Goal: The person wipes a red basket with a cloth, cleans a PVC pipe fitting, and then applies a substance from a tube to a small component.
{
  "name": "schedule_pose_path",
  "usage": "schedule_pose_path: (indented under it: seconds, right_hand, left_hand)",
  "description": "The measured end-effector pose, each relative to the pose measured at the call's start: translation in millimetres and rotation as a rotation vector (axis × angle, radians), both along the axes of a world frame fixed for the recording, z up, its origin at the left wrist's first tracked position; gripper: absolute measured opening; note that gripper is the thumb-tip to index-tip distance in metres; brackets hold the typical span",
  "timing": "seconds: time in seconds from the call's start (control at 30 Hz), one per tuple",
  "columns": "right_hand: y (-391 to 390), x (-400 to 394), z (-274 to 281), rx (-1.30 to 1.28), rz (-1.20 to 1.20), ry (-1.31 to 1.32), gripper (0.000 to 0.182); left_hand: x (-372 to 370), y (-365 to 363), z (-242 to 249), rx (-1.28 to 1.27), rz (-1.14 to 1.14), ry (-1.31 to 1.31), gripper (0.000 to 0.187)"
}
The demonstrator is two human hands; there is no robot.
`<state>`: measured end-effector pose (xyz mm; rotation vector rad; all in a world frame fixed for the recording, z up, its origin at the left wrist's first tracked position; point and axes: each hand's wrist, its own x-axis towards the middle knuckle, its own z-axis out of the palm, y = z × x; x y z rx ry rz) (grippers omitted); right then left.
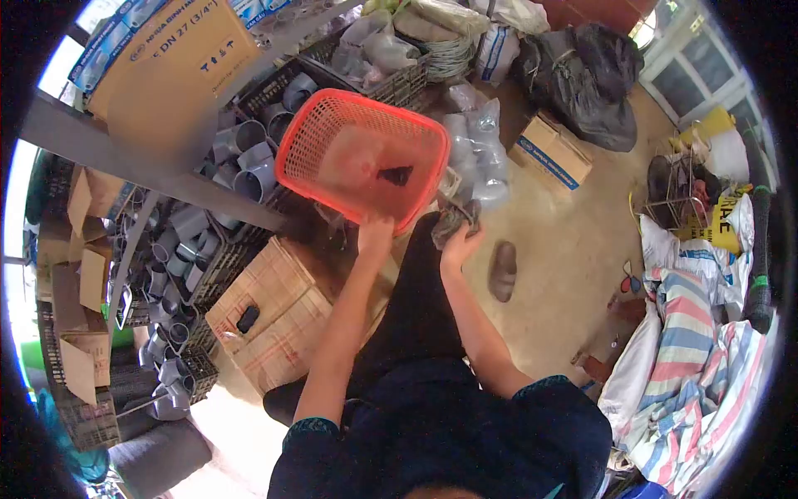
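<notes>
A red plastic basket (pixel 362 101) with slatted walls sits tilted in front of me, with a small dark scrap (pixel 395 175) on its bottom. My left hand (pixel 376 238) is closed on the basket's near rim; some of its fingers are hidden. To the right of the basket, my right hand (pixel 462 244) grips a crumpled, dark grey piece (pixel 452 224) that looks like cloth or plastic film. Its exact kind cannot be made out.
Black crates with grey pipe fittings (pixel 249 150) line the left, near a flattened cardboard box (pixel 278 312) with a dark phone-like object (pixel 248 318) on it. Clear plastic bags (pixel 482 150), a small carton (pixel 551 151) and a slipper (pixel 503 271) lie ahead right. Striped sacks (pixel 690 333) fill the right.
</notes>
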<state>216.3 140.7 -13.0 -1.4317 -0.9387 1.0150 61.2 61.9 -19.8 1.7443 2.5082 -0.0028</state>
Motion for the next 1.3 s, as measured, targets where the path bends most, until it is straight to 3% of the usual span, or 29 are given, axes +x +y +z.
schedule_pose_path:
  seconds: [0.07, 0.1, 0.17, 0.27, 0.3, 0.37, 0.5, 0.53, 0.57, 0.67, 0.73, 0.8, 0.87, 0.97, 1.07, 1.2, 1.27, 1.3]
  right_hand:
    - [-0.1, -2.9, 2.9, 0.004, 0.022, 0.091, 0.045]
    - [-2.5, -3.2, 4.7, 0.001, 0.027, 0.092, 0.045]
    - [-4.6, -8.6, 9.7, 0.102, 0.135, 0.046, 0.043]
    - [-4.5, -29.9, 14.9, 0.27, 0.266, 0.179, 0.04]
    - [-9.3, -37.4, 28.1, 0.273, 0.283, 0.187, 0.04]
    - [-31.5, -52.9, 83.4, 0.601, 0.476, -0.063, 0.042]
    - [-47.4, -82.1, 161.1, 0.972, 0.976, -0.58, 0.05]
    - [-41.3, -97.0, 167.9, 0.939, 0.946, -0.637, 0.047]
    - [-27.0, -110.7, 168.8, 0.9, 0.908, -0.535, 0.041]
    - [20.4, -132.1, 161.5, 0.845, 0.768, -0.593, 0.042]
    - [16.8, -124.6, 165.8, 0.789, 0.732, -0.581, 0.044]
    - [-1.6, -102.5, 169.5, 0.93, 0.681, -0.847, 0.046]
    - [-40.8, -82.4, 157.8, 0.815, 0.85, -0.782, 0.041]
    - [-77.3, -78.4, 157.3, 0.998, 0.975, -0.821, 0.042]
    - [-45.7, -107.3, 173.1, 0.977, 0.888, -0.789, 0.036]
    - [30.3, -120.2, 160.7, 1.015, 0.716, -0.789, 0.034]
    - [38.6, -104.1, 155.2, 0.827, 0.64, -0.895, 0.037]
    - [23.0, -95.0, 161.7, 0.918, 0.611, -0.937, 0.036]
  left_hand:
    - [-12.8, -7.2, -3.2, 0.309, -0.083, 0.035, 0.023]
    - [-20.6, -12.1, 14.6, 0.306, -0.078, 0.037, 0.023]
    - [-42.7, -16.9, 79.3, 0.494, -0.099, -0.195, 0.018]
    - [-79.0, -32.8, 115.0, 0.732, -0.009, -0.407, 0.033]
    - [-86.8, -43.9, 136.0, 0.633, 0.035, -0.508, 0.034]
    - [-89.4, -64.3, 157.1, 0.72, 0.094, -0.798, 0.032]
    - [-86.0, -99.5, 181.5, 0.64, 0.197, -0.902, 0.03]
    - [-87.2, -106.7, 173.6, 0.663, 0.235, -1.042, 0.031]
    - [-88.4, -113.1, 164.7, 0.687, 0.272, -1.185, 0.032]
    - [-88.3, -112.8, 137.7, 0.836, 0.47, -1.138, 0.031]
    - [-85.1, -108.5, 142.3, 0.803, 0.453, -1.128, 0.031]
    - [-81.6, -100.7, 143.7, 0.815, 0.429, -1.08, 0.032]
    - [-80.0, -104.5, 151.6, 0.839, 0.426, -1.019, 0.032]
    - [-81.7, -100.4, 139.5, 0.863, 0.392, -1.086, 0.029]
    - [-63.7, -105.4, 168.0, 0.86, 0.372, -1.169, 0.03]
    - [-75.2, -104.8, 139.2, 0.882, 0.382, -1.045, 0.031]
    - [-84.2, -103.8, 124.5, 0.91, 0.346, -1.116, 0.031]
    - [-84.9, -103.8, 126.0, 0.928, 0.344, -1.114, 0.031]
